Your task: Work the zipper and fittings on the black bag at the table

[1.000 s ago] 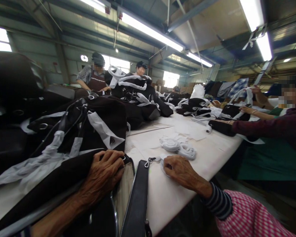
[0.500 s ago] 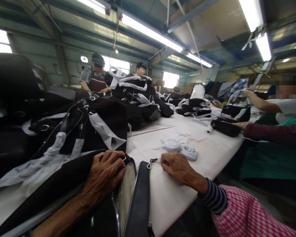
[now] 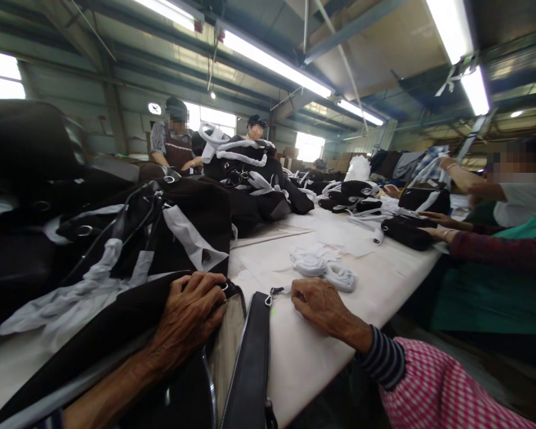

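An unzipped black bag (image 3: 178,381) lies in front of me, its beige lining (image 3: 227,339) showing through the opening. My left hand (image 3: 190,313) is closed over the bag's upper edge, fingers curled beside a small metal ring (image 3: 224,286). To the right of it, a flat black side panel (image 3: 248,363) with a zip edge runs toward me. At its far end sits a metal snap hook (image 3: 270,298), from which a pale strap (image 3: 286,290) leads to my right hand (image 3: 319,307). That hand is closed around the strap's end, just above the white table (image 3: 295,381).
Rolled white straps (image 3: 317,265) lie beyond my right hand. Black bags with white-wrapped handles (image 3: 196,208) are heaped at left and centre. On the right, co-workers' hands (image 3: 442,232) handle a small black bag (image 3: 406,232). Two more people stand behind the heap.
My hands keep the same hold and place. At the right, a co-worker's second hand now shows on the small black bag, and the other co-worker's raised arm has shifted slightly.
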Demonstrator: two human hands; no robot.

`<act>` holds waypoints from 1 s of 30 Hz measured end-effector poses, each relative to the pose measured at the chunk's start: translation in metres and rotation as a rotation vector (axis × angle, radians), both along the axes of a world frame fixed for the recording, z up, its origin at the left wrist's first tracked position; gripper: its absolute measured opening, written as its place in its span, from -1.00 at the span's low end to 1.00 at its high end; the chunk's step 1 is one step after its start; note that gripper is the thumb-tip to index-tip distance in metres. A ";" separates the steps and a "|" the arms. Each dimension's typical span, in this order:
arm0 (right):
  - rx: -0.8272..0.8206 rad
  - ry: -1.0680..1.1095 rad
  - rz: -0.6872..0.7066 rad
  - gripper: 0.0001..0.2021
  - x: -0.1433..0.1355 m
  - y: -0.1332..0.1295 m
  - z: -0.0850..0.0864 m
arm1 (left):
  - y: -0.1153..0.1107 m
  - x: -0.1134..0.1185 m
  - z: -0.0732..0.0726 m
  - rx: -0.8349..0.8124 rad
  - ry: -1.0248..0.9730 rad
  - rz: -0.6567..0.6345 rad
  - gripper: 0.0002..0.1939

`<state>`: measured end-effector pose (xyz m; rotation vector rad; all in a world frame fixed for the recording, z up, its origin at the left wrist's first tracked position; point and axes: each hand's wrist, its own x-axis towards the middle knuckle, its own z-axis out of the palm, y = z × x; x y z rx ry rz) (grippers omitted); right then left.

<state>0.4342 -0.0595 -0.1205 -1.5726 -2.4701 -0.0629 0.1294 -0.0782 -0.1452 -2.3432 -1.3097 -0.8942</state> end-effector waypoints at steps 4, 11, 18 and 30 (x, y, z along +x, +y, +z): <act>-0.084 -0.077 0.043 -0.76 -0.022 0.010 0.008 | 0.001 -0.001 0.000 -0.007 0.008 -0.001 -0.91; -0.194 -0.152 0.046 -0.81 -0.054 0.032 0.016 | 0.001 -0.002 0.001 -0.092 -0.011 0.026 -0.89; -0.154 0.088 0.087 -0.83 -0.029 0.008 0.024 | -0.003 -0.008 0.009 -0.261 0.031 -0.050 -0.83; -0.190 0.220 0.289 -0.89 -0.036 -0.046 0.045 | -0.002 0.014 0.006 -0.151 0.454 -0.154 -0.88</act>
